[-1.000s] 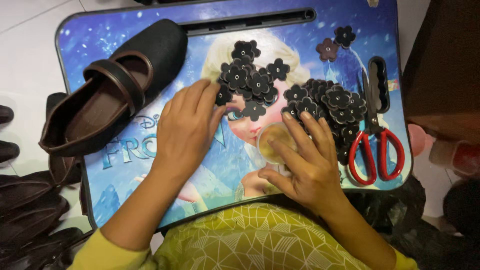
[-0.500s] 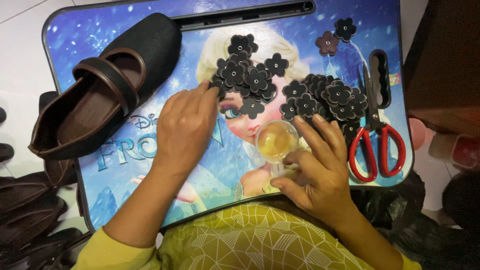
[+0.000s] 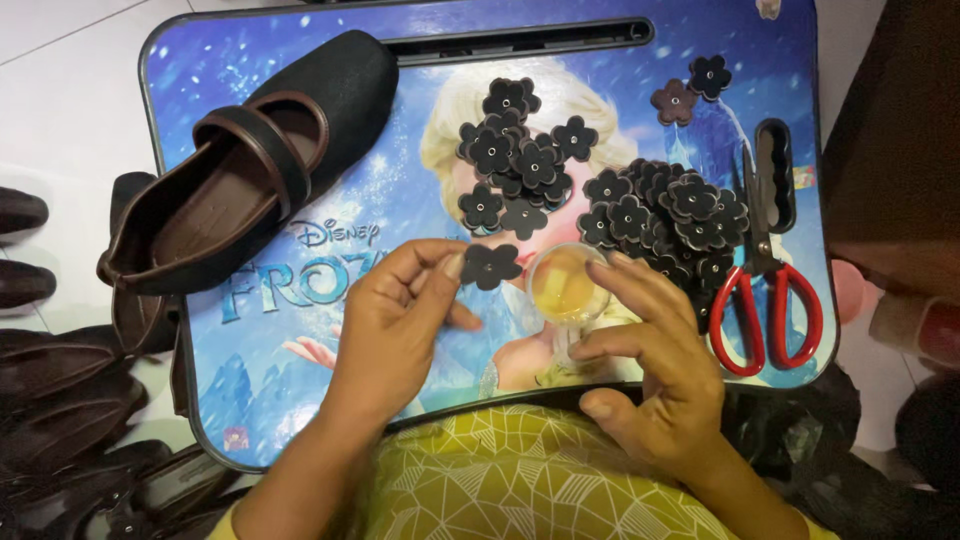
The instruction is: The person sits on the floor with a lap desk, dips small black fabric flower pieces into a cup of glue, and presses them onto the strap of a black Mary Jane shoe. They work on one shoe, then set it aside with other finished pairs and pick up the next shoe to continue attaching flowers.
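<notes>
My left hand [image 3: 400,320] pinches a dark flower-shaped leather piece [image 3: 492,265] between thumb and fingers, just above the blue picture lap table [image 3: 300,400]. My right hand [image 3: 655,365] rests beside a small round clear cup of yellowish glue [image 3: 565,285], fingers spread and touching its right side. Two heaps of the same dark flower pieces lie beyond: one in the middle [image 3: 520,160], a bigger one to the right [image 3: 670,215]. A dark brown strap shoe [image 3: 250,170] lies on the table's left part.
Red-handled scissors [image 3: 765,290] lie at the table's right edge. Two loose flower pieces [image 3: 692,90] sit at the far right. Several more dark shoes [image 3: 60,380] lie on the white floor to the left. A slot handle [image 3: 520,40] runs along the far rim.
My left hand drew back from the middle heap with one flower piece pinched in its fingers. My right hand slid off the cup, which now shows beside it.
</notes>
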{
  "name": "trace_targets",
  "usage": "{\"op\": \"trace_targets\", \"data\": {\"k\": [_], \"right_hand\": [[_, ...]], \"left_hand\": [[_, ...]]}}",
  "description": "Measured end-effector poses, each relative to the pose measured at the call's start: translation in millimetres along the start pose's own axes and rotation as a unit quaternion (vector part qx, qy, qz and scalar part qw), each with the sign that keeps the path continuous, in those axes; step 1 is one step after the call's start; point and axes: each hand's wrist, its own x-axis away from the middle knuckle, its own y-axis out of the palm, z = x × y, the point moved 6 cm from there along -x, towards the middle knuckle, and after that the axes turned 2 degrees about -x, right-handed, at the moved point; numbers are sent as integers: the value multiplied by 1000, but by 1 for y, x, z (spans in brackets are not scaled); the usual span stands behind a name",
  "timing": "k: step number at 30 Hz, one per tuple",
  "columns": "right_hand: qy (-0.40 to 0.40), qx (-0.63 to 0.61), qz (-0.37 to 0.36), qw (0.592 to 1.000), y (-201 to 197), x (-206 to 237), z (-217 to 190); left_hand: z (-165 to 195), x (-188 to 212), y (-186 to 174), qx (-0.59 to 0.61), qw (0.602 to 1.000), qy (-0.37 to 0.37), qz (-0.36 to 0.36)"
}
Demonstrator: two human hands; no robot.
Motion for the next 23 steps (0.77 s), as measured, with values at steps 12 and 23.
{"op": "trace_targets", "data": {"k": [12,23], "right_hand": [[61,-176,-36,982,17,-11,-16],[5,-13,-23,1000,31,-20,-28]], "left_hand": [[2,32,3,90,993,73,-13],[-1,46,10,36,999,25,-14]]}}
